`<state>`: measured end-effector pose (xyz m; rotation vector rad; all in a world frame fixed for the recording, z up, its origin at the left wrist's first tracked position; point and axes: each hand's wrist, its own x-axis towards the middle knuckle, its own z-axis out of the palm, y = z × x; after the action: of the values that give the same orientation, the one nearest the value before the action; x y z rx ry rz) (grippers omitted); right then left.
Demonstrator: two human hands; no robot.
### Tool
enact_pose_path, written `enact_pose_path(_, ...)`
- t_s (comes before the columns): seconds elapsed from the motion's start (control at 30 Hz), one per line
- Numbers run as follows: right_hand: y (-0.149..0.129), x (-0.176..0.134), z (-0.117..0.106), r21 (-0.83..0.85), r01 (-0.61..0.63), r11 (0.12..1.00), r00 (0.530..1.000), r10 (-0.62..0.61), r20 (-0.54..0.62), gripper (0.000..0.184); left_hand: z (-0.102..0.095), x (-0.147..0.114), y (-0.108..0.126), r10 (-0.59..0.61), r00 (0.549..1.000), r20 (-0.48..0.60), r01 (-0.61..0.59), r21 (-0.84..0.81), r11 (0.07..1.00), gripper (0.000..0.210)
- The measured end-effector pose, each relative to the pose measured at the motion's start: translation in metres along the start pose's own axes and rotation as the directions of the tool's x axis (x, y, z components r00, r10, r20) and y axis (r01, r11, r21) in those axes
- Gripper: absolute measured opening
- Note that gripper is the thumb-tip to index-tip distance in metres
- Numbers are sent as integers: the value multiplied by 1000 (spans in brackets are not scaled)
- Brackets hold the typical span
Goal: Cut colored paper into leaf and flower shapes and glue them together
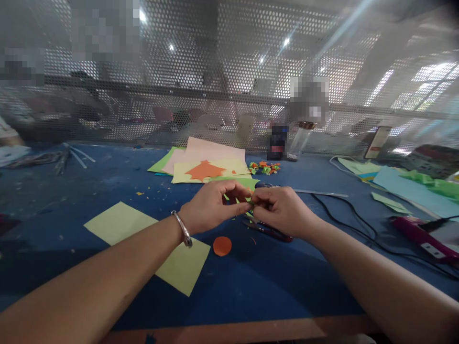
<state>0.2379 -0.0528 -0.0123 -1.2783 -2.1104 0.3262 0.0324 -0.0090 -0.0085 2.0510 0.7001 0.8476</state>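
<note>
My left hand (218,203) and my right hand (279,208) meet over the middle of the table, fingertips pinched together. Something tiny and greenish is partly visible between them, but the fingers hide most of it. Under my right hand lies a tool with a dark red handle (281,235), mostly covered. An orange paper circle (222,246) rests on the table just below the hands. Two pale yellow-green paper sheets (188,270) lie beneath my left forearm, which wears a silver bangle.
Behind the hands sit stacked coloured papers (215,150) with an orange cut-out (205,170) on top. Small orange-and-green paper pieces (265,167) stand beside them. A black cable (344,231) and a magenta power strip (423,236) lie right, near blue paper (418,188). A perforated metal screen (222,71) closes the back.
</note>
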Motion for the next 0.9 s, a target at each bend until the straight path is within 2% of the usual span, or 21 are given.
enact_pose_path(0.1,0,-1,1,-35,16,999,1000,-17,-16,11,5,0,0,-78,997,7,79,-75,994,13)
enact_pose_path(0.2,1,-3,2,-50,42,998,991,-48,-125,5,5,1,-1,-215,975,-49,193,-277,941,15)
enact_pose_path(0.3,1,-5,3,-126,131,983,961,-157,-227,12,3,2,0,-364,927,-91,270,-513,815,21)
enact_pose_path(0.4,-2,-7,5,-240,245,939,930,-298,-215,16,2,3,3,-453,890,-52,308,-665,681,23)
enact_pose_path(0.5,-5,-8,5,-332,305,893,911,-375,-172,20,2,3,3,-460,887,-21,314,-705,636,23)
enact_pose_path(0.63,-5,-7,4,-367,307,878,909,-385,-162,21,2,3,5,-462,887,-11,315,-718,621,23)
enact_pose_path(0.8,-3,-7,4,-326,277,904,933,-334,-134,20,4,3,5,-457,889,-5,305,-740,600,22)
enact_pose_path(0.9,-3,-6,4,-233,252,939,948,-287,-133,17,4,4,3,-429,903,-17,286,-723,629,19)
